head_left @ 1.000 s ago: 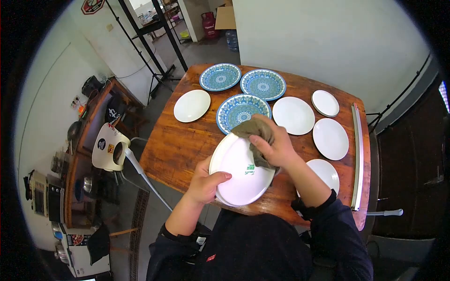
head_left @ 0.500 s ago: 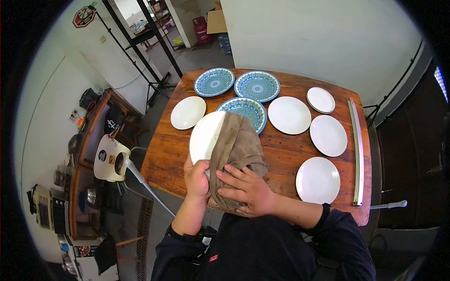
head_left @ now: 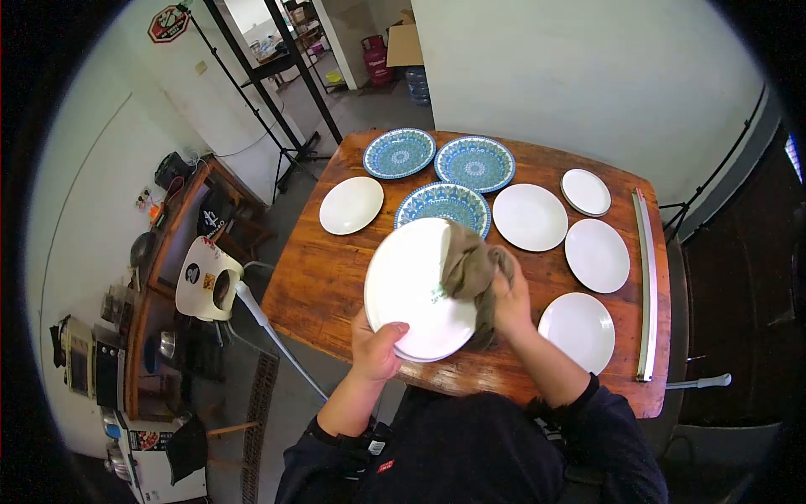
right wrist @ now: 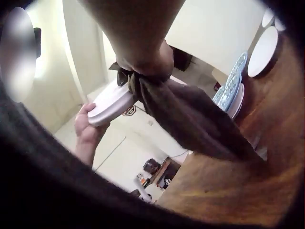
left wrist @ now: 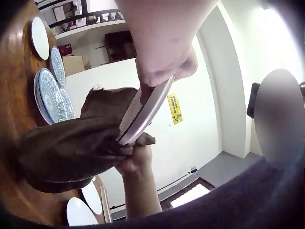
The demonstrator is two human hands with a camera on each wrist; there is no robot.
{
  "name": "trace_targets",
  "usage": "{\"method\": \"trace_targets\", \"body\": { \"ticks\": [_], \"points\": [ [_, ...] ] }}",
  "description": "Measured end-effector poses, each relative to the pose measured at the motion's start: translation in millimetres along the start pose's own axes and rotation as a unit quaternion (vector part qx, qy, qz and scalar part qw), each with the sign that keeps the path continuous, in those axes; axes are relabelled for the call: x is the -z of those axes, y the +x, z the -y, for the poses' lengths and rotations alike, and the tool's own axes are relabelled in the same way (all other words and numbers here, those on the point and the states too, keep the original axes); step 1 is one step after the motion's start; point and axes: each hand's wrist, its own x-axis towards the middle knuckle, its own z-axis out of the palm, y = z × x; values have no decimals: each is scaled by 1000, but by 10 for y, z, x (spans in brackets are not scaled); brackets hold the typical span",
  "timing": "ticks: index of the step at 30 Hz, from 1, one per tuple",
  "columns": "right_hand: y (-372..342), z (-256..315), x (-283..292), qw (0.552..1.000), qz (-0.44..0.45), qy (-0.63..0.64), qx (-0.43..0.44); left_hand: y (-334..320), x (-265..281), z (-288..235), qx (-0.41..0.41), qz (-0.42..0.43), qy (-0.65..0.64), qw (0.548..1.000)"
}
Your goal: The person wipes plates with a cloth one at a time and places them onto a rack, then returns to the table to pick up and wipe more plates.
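Observation:
A white plate (head_left: 411, 286), a faint green mark near its middle, is held up over the table's near side. My left hand (head_left: 375, 349) grips its lower left rim, the thumb lying over the face. At the opposite edge my right hand (head_left: 510, 294) grips a bunched brown cloth (head_left: 467, 265), which covers the plate's right rim. In the left wrist view the cloth (left wrist: 71, 148) hangs down beside the tilted plate (left wrist: 147, 109). The right wrist view shows the cloth (right wrist: 186, 119) trailing from the right hand, whose fingers are partly hidden by it.
The wooden table (head_left: 302, 269) carries several blue patterned plates (head_left: 475, 164) at the back. White plates lie at the left (head_left: 351, 205) and along the right (head_left: 597, 255). A long metal strip (head_left: 646, 286) lies at the right edge. A white chair (head_left: 201, 281) stands left.
The cloth was spread across the plate under my flat right hand; now it is bunched at the right rim and gripped. More of the white face shows. The left hand keeps its hold.

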Motion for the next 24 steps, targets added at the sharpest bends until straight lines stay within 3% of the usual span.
{"method": "trace_targets", "body": {
  "ticks": [2,7,9,12,15,16,18,21,23,24],
  "points": [
    [214,72,128,997,65,51,-9,-43,35,36,20,36,-7,999],
    [272,633,53,963,156,-183,122,-124,46,23,77,119,44,989],
    [261,720,-52,930,173,-247,212,-129,34,9,96,148,58,983],
    [87,840,-196,840,215,-358,346,-134,18,-23,120,192,79,971],
    [-26,856,-321,793,271,-333,432,-110,55,10,126,238,110,957],
    [-120,964,-383,761,292,-361,452,-122,13,17,93,228,166,955],
    [-169,917,-382,750,341,-371,427,-140,-78,-4,22,206,277,938],
    [29,750,-312,810,320,-275,408,-147,32,101,72,191,201,958],
    [123,660,-232,886,229,-276,295,-140,35,56,128,143,106,976],
    [133,594,-202,917,180,-272,231,-145,6,13,112,121,86,983]
  ]
}}
